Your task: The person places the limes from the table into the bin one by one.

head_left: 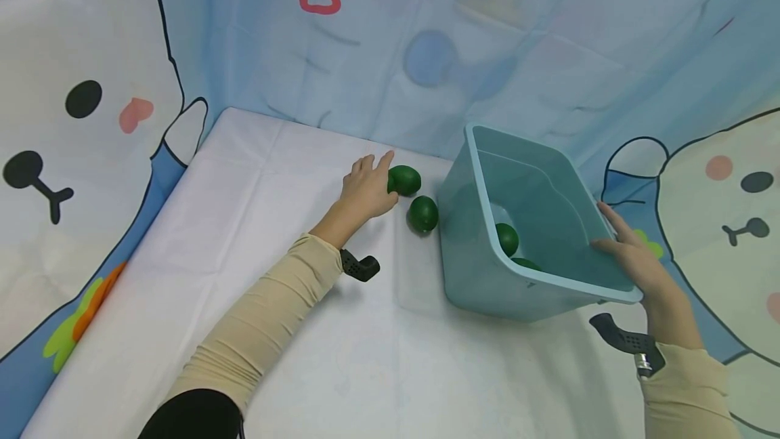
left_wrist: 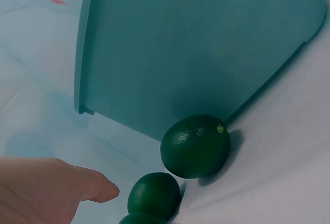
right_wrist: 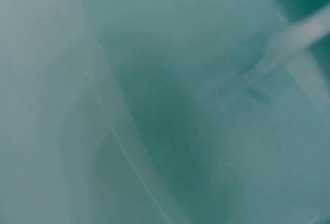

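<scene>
Fingers spread, my left hand [head_left: 368,190] is right beside a green lime [head_left: 405,180] on the white cloth. A second lime [head_left: 423,215] lies nearer to me, close to the teal plastic bin [head_left: 481,283]. In the left wrist view the thumb [left_wrist: 98,185] points towards the limes, and part of a third lime [left_wrist: 142,219] shows at the lower edge. My right hand [head_left: 640,263] grips the bin's right rim, thumb on the inner side. The bin leans, its mouth turned towards me. Inside it are a lime [head_left: 507,239] and part of another [head_left: 525,263].
A white cloth [head_left: 365,371] covers the table. A blue printed curtain [head_left: 365,53] hangs along the back, and cartoon bear panels stand at the left and right. The right wrist view is filled by a blurred teal surface [right_wrist: 170,131].
</scene>
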Demonstrator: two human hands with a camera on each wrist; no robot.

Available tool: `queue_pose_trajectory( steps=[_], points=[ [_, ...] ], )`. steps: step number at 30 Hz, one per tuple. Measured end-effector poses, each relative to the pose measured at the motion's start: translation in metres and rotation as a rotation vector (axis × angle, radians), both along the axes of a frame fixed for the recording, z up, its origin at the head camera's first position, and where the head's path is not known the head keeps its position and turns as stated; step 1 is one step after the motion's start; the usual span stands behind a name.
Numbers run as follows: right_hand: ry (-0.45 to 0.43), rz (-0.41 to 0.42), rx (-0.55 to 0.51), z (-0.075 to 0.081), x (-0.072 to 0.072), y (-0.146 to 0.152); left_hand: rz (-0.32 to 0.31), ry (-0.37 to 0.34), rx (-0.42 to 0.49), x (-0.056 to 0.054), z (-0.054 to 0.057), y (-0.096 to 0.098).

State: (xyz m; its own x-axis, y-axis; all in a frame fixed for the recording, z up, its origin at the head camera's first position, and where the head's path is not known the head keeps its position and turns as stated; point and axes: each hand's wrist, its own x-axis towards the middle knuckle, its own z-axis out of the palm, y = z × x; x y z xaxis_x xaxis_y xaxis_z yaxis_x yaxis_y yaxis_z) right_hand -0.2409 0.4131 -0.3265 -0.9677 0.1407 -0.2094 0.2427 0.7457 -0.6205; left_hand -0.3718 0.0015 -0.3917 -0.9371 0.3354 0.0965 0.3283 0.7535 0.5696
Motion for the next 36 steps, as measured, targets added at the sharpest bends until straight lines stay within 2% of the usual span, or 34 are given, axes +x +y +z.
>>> queue_pose_trajectory(
  steps=[11, 19, 25, 36],
  points=[
    [0.001, -0.007, -0.002, 0.0, 0.0, 0.0, -0.016, -0.047, -0.01, -0.002, -0.008, 0.001],
    [0.003, -0.013, 0.005, 0.0, 0.0, 0.0, -0.041, -0.05, -0.044, -0.004, -0.016, 0.004],
    [0.009, -0.012, 0.004, -0.001, 0.0, 0.0, -0.023, -0.041, -0.056, -0.005, -0.017, 0.005],
    [0.008, -0.007, -0.01, -0.002, 0.001, 0.001, 0.013, 0.0, -0.163, -0.005, -0.025, 0.005]
  ],
)
